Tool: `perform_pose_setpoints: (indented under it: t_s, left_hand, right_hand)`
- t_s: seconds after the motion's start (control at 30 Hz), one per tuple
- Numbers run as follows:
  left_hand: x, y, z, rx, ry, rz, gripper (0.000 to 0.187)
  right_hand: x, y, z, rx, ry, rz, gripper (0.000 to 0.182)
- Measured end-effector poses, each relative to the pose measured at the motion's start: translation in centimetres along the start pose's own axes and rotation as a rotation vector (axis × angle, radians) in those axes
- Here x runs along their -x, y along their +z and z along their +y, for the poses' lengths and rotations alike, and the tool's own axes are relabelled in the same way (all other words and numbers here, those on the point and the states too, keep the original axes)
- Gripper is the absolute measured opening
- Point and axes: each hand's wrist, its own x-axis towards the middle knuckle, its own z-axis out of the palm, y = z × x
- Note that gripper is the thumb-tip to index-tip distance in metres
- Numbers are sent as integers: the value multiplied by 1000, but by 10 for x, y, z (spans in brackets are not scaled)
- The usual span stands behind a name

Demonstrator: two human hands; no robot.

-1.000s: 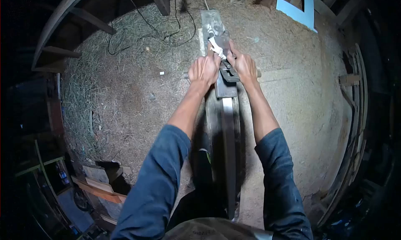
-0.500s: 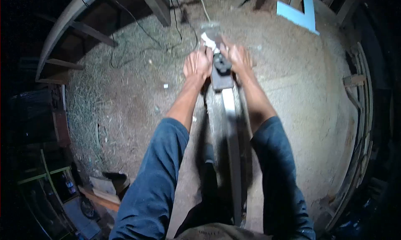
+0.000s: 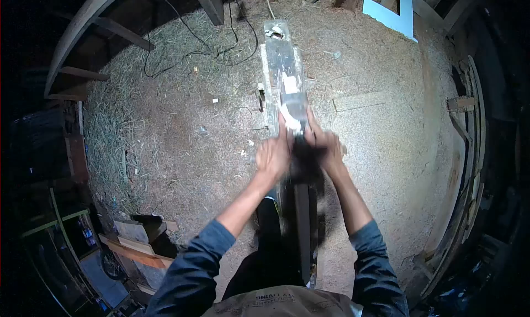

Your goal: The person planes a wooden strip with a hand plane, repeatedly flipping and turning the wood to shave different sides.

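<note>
A hand plane (image 3: 295, 110), blurred at its dark rear part, rests on a long narrow wooden piece running away from my body. My left hand (image 3: 273, 156) grips the plane's left side, and my right hand (image 3: 327, 149) grips its right side, both with fingers pointing forward. A pale curled shaving (image 3: 289, 117) sits on top of the plane between the hands. Beyond it stretches the worn bench plank (image 3: 280, 57), with a white patch on its surface and a hole near the far end.
Dark cables (image 3: 218, 54) lie over dry grass at the upper left. A white angled board (image 3: 389, 20) is at the upper right. Planks (image 3: 476, 146) line the right side, and a wooden box (image 3: 132, 232) stands lower left. Small scraps dot the dirt floor.
Both hands and the plane have moved back toward my body, uncovering the far part of the bench. The hands still grip the plane.
</note>
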Motion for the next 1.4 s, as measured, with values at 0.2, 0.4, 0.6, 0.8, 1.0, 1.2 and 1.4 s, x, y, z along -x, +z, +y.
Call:
perform_pose_setpoints:
  t_s: [0.2, 0.4, 0.6, 0.8, 1.0, 1.2, 1.4]
  left_hand:
    - [145, 65, -5, 88, -30, -48, 72]
    - [217, 78, 3, 117, -60, -73, 72]
    - [220, 90, -8, 113, -37, -46, 70]
    - [49, 45, 2, 21, 1, 138, 62]
    - [-156, -43, 7, 80, 59, 314, 47]
    - [-150, -50, 11, 104, 45, 323, 47]
    - [-199, -62, -5, 102, 94, 398, 47]
  right_hand:
    - [143, 62, 81, 133, -212, -84, 31]
    - [224, 68, 85, -236, -29, -117, 14]
    - [221, 51, 65, -76, -314, -23, 23]
    - [31, 26, 57, -15, -153, 1, 55]
    - [-162, -34, -21, 80, -123, 257, 52]
    - [-152, -35, -29, 109, 20, 195, 52]
    - [-193, -30, -39, 61, -45, 324, 47]
